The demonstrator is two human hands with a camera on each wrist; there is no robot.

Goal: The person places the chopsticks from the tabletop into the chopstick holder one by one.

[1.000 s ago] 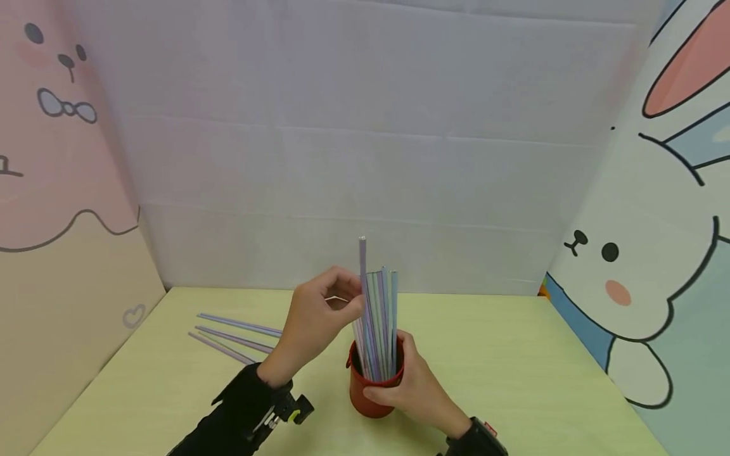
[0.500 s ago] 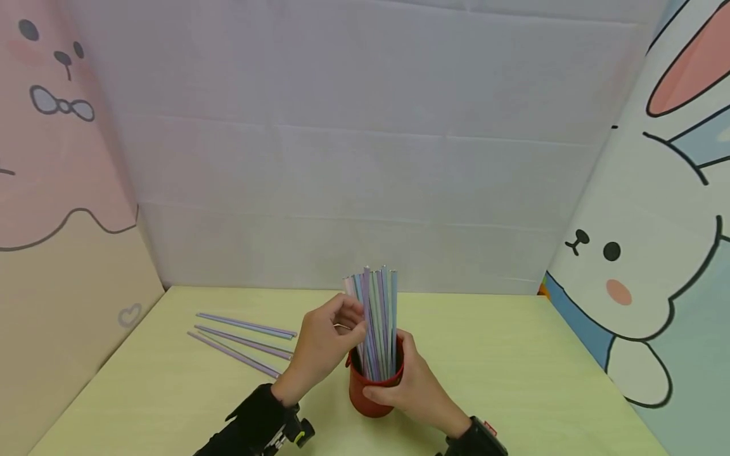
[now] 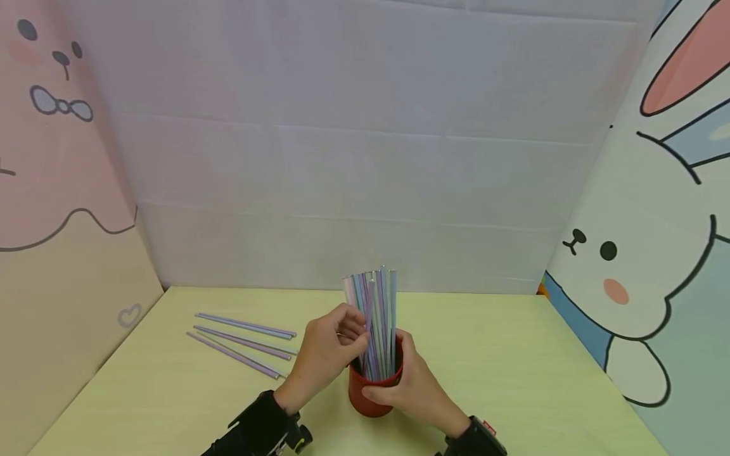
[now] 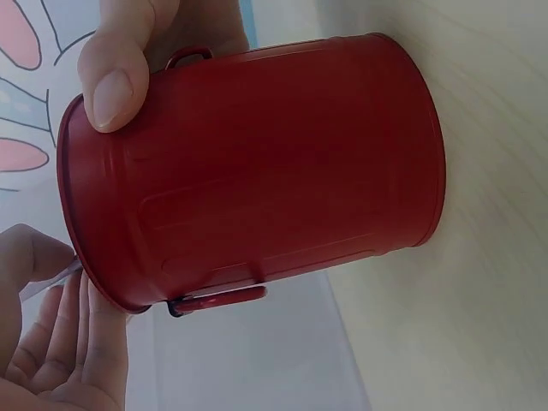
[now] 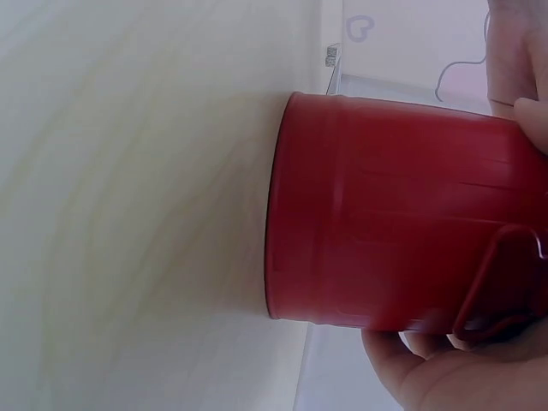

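A red metal bucket (image 3: 365, 400) with small side handles stands upright on the table. Many slim pastel straws (image 3: 383, 316), in purple, blue, green and pink, fill it. My right hand (image 3: 419, 386) grips the bucket's right side, its thumb at the front just below the rim. Over the left part of the rim, my left hand (image 3: 333, 345) pinches a purple straw (image 3: 371, 297) between thumb and fingers; its lower end is hidden among the others. The left wrist view shows the bucket (image 4: 257, 163) close up, the left hand's fingers (image 4: 103, 351) beside its rim.
Several more purple and blue straws (image 3: 245, 325) lie in a loose fan on the pale yellow table (image 3: 513, 367), left of the bucket. A white cloth (image 3: 365, 158) hangs behind the table, and cartoon-printed panels (image 3: 627, 304) flank it.
The purple straw has sunk from well above the bunch to slightly below the other tops, my left hand going down with it. My right hand stays on the bucket.
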